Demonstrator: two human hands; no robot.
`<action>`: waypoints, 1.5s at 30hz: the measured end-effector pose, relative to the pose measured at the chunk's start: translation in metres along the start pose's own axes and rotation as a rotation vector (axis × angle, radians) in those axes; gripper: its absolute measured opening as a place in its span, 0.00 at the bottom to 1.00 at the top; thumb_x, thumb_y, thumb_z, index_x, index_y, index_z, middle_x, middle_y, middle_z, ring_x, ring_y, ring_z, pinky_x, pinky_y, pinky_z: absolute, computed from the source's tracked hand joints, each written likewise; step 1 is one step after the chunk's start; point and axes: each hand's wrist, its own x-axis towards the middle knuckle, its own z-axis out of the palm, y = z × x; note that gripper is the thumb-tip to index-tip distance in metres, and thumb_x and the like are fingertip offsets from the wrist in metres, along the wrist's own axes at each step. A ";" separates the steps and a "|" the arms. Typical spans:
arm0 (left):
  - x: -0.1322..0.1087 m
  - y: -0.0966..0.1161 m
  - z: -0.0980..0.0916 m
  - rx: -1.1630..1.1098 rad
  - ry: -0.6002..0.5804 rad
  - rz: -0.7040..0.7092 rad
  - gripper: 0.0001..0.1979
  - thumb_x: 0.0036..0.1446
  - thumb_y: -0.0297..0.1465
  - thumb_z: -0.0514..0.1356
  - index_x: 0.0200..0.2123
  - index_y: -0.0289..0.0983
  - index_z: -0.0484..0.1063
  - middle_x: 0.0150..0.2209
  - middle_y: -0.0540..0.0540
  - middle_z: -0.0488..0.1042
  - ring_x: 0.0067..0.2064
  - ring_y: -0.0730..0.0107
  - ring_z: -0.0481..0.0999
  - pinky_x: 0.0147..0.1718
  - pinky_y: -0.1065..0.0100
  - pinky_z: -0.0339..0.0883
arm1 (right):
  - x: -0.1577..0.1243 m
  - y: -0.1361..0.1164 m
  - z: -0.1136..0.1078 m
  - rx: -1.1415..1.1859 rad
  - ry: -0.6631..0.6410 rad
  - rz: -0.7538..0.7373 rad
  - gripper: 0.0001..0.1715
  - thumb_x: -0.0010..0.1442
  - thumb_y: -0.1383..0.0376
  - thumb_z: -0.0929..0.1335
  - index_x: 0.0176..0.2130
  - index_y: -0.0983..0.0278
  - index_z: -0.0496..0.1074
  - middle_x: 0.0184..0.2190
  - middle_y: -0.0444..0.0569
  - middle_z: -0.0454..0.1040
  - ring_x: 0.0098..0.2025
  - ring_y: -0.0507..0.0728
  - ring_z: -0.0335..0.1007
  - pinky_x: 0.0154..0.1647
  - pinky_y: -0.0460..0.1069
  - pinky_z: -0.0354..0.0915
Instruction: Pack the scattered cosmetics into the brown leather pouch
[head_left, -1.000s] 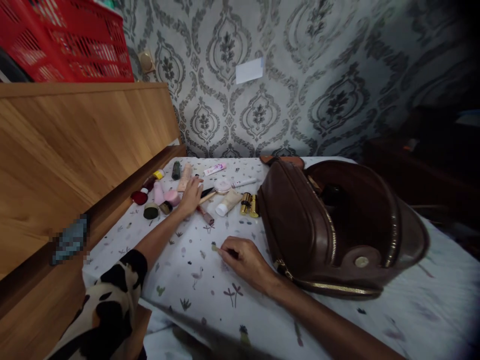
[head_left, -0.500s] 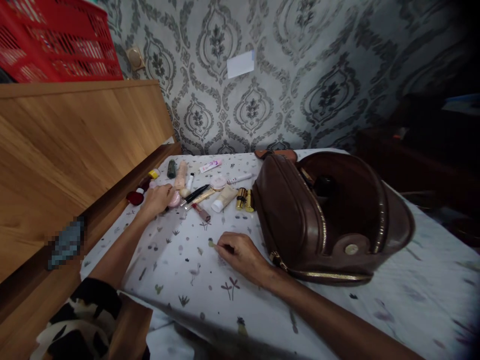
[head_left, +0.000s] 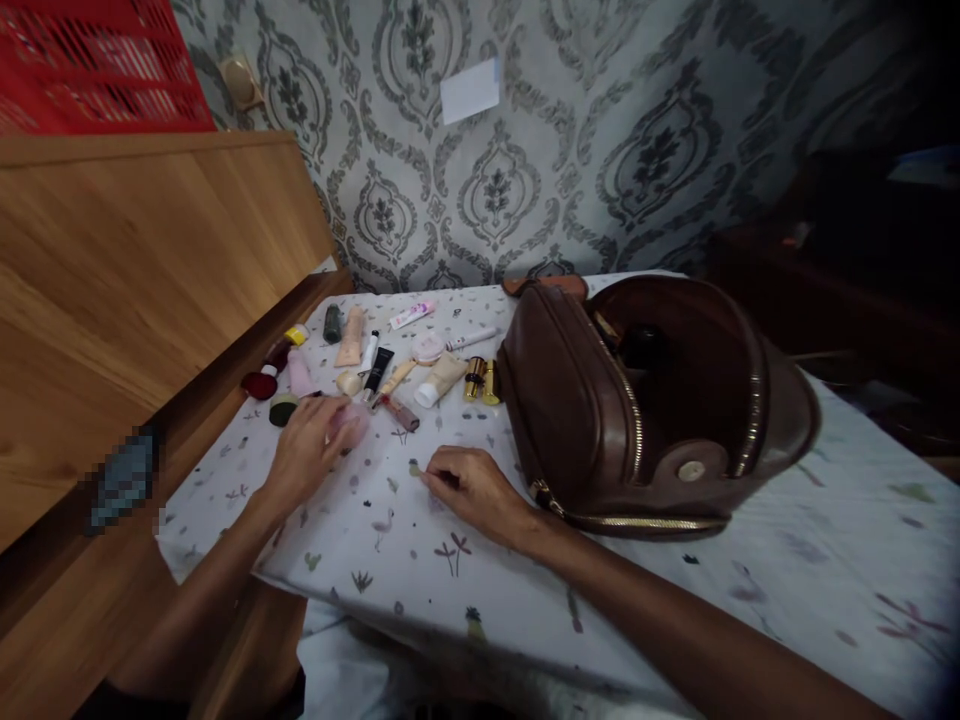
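My left hand [head_left: 309, 445] is closed on a pink round compact [head_left: 355, 426], blurred and partly covered by the fingers. Close by lie a dark round-lidded jar [head_left: 283, 409], a pink tube [head_left: 299, 372] and a small cream-coloured round item [head_left: 348, 383]. A black tube [head_left: 378, 373] and a lip gloss [head_left: 401, 413] are just beyond the compact. My right hand [head_left: 472, 490] rests on the printed cloth with its fingers curled in and nothing visible in them. It is left of a brown leather bag [head_left: 570, 400], which stands unzipped with a dark object inside.
Farther back lie a beige tube [head_left: 440, 380], two gold lipsticks [head_left: 481, 381], a white-and-pink tube [head_left: 411, 316] and a peach tube [head_left: 351, 337]. A red-ended item [head_left: 259, 385] lies by the wooden cabinet [head_left: 165, 230] on the left. Patterned wallpaper rises behind the table.
My left hand has come nearer and to the right, bringing the pink compact with it. The dark jar and pink tube are uncovered. My right hand stays by the bag; the view has shifted slightly.
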 end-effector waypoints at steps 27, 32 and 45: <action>-0.011 0.096 0.018 -1.067 -0.174 -0.134 0.24 0.64 0.46 0.59 0.59 0.41 0.64 0.60 0.41 0.68 0.59 0.56 0.71 0.57 0.59 0.67 | -0.001 0.000 0.000 0.680 0.066 0.131 0.37 0.55 0.58 0.76 0.59 0.62 0.63 0.42 0.48 0.74 0.39 0.54 0.73 0.39 0.49 0.69; 0.001 0.095 0.023 -0.941 -0.160 -0.151 0.24 0.65 0.49 0.54 0.55 0.39 0.68 0.56 0.41 0.72 0.57 0.55 0.72 0.60 0.55 0.64 | 0.000 -0.002 -0.001 0.629 0.129 0.218 0.34 0.52 0.64 0.77 0.54 0.61 0.64 0.36 0.42 0.71 0.35 0.52 0.69 0.36 0.47 0.65; 0.030 0.095 0.051 -0.904 -0.135 -0.154 0.30 0.62 0.57 0.52 0.47 0.39 0.73 0.52 0.41 0.77 0.57 0.52 0.74 0.61 0.54 0.65 | -0.001 -0.007 -0.007 0.236 0.288 0.337 0.38 0.49 0.66 0.79 0.55 0.61 0.65 0.50 0.49 0.71 0.51 0.60 0.69 0.54 0.56 0.67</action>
